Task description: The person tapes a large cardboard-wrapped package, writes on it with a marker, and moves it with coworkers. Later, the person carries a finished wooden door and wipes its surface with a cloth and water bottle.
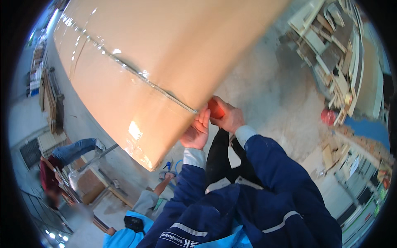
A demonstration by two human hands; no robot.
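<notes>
A large brown cardboard box (pixel 173 45), wrapped in shiny clear film, fills the upper part of the head view. A thin grey cord (pixel 153 86) runs across it to its right edge. My left hand (pixel 195 134) is at that edge beside the cord's visible end, palm partly showing and fingers stretched out. Close by, just off the box edge, my right hand (pixel 232 118) is closed around an orange-red rounded thing (pixel 216 108). Its kind is not clear, as my fingers cover part of it.
Wood scraps (pixel 331 49) are piled at the far right, near a red round object (pixel 328 116). A person in a dark red top (pixel 49 177) is at the left. Another person in light blue (pixel 134 225) is close at my lower left. Boards (pixel 51 99) lean farther back.
</notes>
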